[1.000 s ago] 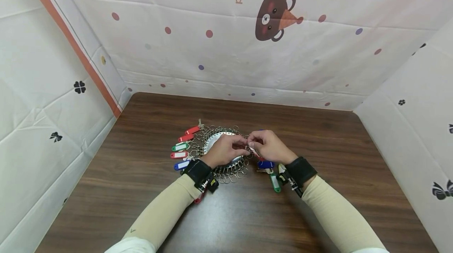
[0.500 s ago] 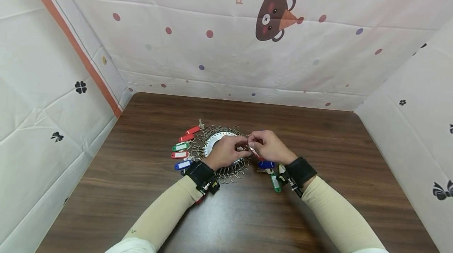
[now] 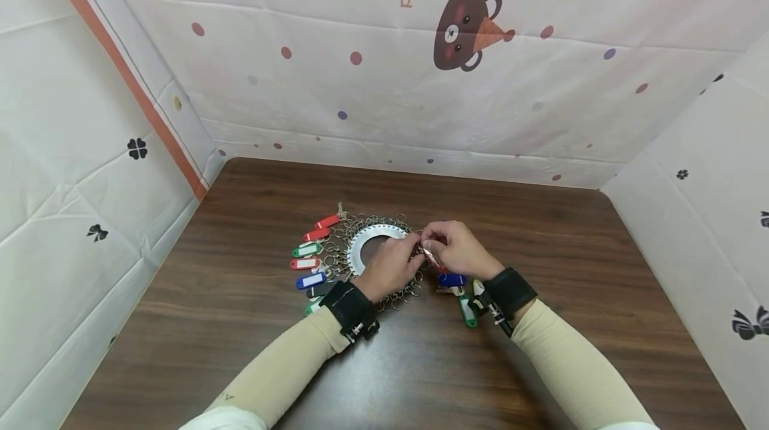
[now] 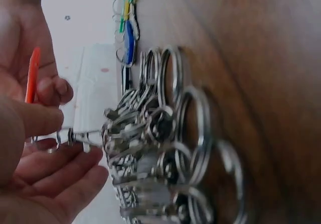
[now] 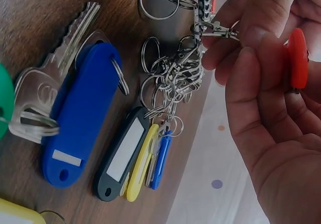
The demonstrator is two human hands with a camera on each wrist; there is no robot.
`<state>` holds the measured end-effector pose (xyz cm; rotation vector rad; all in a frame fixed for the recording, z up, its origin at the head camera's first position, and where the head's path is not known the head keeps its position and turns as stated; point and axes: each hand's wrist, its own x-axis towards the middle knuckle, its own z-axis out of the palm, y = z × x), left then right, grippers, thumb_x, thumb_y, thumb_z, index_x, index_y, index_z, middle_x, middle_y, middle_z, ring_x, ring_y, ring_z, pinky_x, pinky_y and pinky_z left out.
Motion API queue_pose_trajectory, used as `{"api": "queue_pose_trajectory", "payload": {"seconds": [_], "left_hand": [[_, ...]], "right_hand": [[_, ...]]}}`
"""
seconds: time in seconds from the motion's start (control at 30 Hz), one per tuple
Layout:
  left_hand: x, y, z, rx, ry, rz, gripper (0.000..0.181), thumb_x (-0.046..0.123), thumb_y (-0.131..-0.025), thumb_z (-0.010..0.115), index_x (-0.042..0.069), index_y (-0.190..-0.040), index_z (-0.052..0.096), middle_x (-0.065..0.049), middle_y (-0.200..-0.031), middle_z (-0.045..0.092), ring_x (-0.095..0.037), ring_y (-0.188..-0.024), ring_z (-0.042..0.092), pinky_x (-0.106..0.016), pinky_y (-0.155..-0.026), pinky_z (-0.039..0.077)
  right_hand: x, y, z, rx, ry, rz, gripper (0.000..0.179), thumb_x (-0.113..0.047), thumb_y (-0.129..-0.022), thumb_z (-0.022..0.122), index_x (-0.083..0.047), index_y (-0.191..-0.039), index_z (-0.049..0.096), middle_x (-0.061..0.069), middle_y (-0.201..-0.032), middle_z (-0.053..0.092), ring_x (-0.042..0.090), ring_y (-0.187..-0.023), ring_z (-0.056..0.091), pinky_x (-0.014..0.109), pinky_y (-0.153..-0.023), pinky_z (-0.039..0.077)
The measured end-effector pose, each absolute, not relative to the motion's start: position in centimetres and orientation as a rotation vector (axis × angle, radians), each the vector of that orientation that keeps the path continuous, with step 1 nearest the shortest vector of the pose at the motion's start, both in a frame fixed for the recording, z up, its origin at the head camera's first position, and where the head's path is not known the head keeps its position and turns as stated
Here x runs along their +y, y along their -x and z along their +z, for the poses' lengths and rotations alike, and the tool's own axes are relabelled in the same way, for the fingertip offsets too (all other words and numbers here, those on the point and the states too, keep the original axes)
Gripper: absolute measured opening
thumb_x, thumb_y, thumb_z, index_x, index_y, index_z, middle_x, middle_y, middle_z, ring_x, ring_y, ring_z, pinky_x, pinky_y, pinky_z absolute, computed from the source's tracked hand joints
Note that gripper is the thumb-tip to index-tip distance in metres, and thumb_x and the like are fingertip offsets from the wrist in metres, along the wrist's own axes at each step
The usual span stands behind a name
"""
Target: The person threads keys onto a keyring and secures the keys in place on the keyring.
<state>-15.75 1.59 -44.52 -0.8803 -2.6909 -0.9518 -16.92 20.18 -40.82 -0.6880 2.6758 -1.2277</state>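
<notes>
A white ring-shaped key holder (image 3: 358, 246) lies flat on the table, fringed with metal swivel clasps and split rings. At its right edge my left hand (image 3: 389, 268) pinches one swivel clasp (image 4: 75, 135) between thumb and fingers, as seen in the left wrist view. Close beside it my right hand (image 3: 459, 250) grips a red key tag (image 5: 298, 58) with curled fingers; most of the tag's key and ring is hidden. In the right wrist view the clasp (image 5: 219, 30) reaches from the holder to my left fingertips.
Red, green and blue tags, such as this red one (image 3: 306, 263), fan out along the holder's left side. Right of it lie a blue tag (image 5: 83, 113) with a key (image 5: 37, 96), a black tag (image 5: 123, 153), a yellow tag (image 5: 144, 163) and a green tag (image 3: 466, 310).
My left hand has turned and shifted slightly toward me, uncovering the holder's middle and a black and a green tag on the left. My right hand stays nearly still.
</notes>
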Motion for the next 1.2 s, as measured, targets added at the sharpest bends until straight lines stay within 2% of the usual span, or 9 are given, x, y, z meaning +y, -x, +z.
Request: {"api": "queue_pose_trajectory", "payload": {"seconds": [0.23, 0.33, 0.5, 0.67, 0.8, 0.9, 1.07, 1.2], "left_hand": [[0.8, 16.4, -44.3, -2.729, 1.049, -0.953, 0.019, 0.022, -0.107, 0.058, 0.006, -0.115, 0.066, -0.011, -0.097, 0.076, -0.026, -0.095, 0.075, -0.042, -0.080, 0.060], [0.6, 16.7, -44.2, -2.736, 1.112, -0.933, 0.025, 0.025, -0.108, 0.056, 0.004, -0.118, 0.066, -0.013, -0.111, 0.077, -0.028, -0.109, 0.073, -0.043, -0.094, 0.059], [0.3, 17.0, -44.3, -2.768, 1.152, -0.888, 0.034, 0.032, -0.109, 0.053, 0.005, -0.125, 0.068, -0.016, -0.135, 0.069, -0.030, -0.132, 0.063, -0.043, -0.112, 0.051], [0.2, 17.1, -44.6, -2.749, 1.150, -0.960, 0.032, 0.031, -0.105, 0.063, 0.007, -0.126, 0.068, -0.014, -0.134, 0.070, -0.028, -0.131, 0.063, -0.042, -0.109, 0.053], [0.4, 17.0, -44.9, -2.703, 1.092, -1.023, 0.031, 0.026, -0.100, 0.071, 0.008, -0.124, 0.065, -0.010, -0.125, 0.075, -0.025, -0.116, 0.072, -0.040, -0.096, 0.059], [0.3, 17.1, -45.0, -2.665, 1.067, -1.101, 0.029, 0.025, -0.099, 0.072, 0.009, -0.122, 0.063, -0.008, -0.120, 0.078, -0.023, -0.108, 0.075, -0.040, -0.090, 0.060], [-0.3, 17.5, -44.8, -2.637, 1.123, -1.353, 0.030, 0.016, -0.100, 0.069, 0.007, -0.129, 0.065, -0.011, -0.123, 0.077, -0.022, -0.114, 0.075, -0.038, -0.098, 0.060], [-0.8, 17.6, -44.5, -2.647, 1.127, -1.364, 0.016, 0.014, -0.099, 0.070, 0.008, -0.114, 0.071, -0.008, -0.111, 0.081, -0.019, -0.103, 0.079, -0.031, -0.089, 0.062]], "right_hand": [[20.3, 16.8, -40.3, 2.642, 0.674, -1.237, 0.017, 0.001, -0.101, 0.059, -0.007, -0.091, 0.070, 0.006, -0.082, 0.065, 0.015, -0.069, 0.058, 0.025, -0.061, 0.048], [20.4, 16.9, -40.2, 2.637, 0.673, -1.225, 0.016, 0.000, -0.101, 0.060, -0.008, -0.092, 0.071, 0.006, -0.084, 0.066, 0.015, -0.070, 0.058, 0.025, -0.062, 0.048], [20.6, 16.9, -40.3, 2.595, 0.676, -1.227, 0.017, 0.000, -0.103, 0.058, -0.008, -0.093, 0.070, 0.006, -0.082, 0.064, 0.014, -0.066, 0.057, 0.024, -0.061, 0.048], [20.7, 16.9, -40.5, 2.561, 0.659, -1.255, 0.017, -0.001, -0.103, 0.058, -0.007, -0.093, 0.070, 0.007, -0.080, 0.064, 0.014, -0.062, 0.056, 0.024, -0.057, 0.047], [20.7, 17.0, -40.6, 2.549, 0.640, -1.283, 0.015, -0.001, -0.103, 0.058, -0.005, -0.094, 0.070, 0.010, -0.084, 0.065, 0.016, -0.067, 0.059, 0.025, -0.061, 0.050], [20.7, 17.0, -40.6, 2.551, 0.630, -1.295, 0.015, -0.001, -0.103, 0.058, -0.005, -0.095, 0.070, 0.011, -0.089, 0.067, 0.018, -0.073, 0.061, 0.026, -0.066, 0.052], [20.8, 17.0, -40.7, 2.563, 0.637, -1.306, 0.016, -0.001, -0.102, 0.059, -0.006, -0.094, 0.071, 0.010, -0.092, 0.068, 0.019, -0.079, 0.061, 0.026, -0.071, 0.052], [20.8, 17.0, -40.8, 2.562, 0.655, -1.315, 0.016, 0.000, -0.102, 0.059, -0.006, -0.093, 0.071, 0.009, -0.090, 0.068, 0.017, -0.077, 0.061, 0.025, -0.069, 0.051]]}}
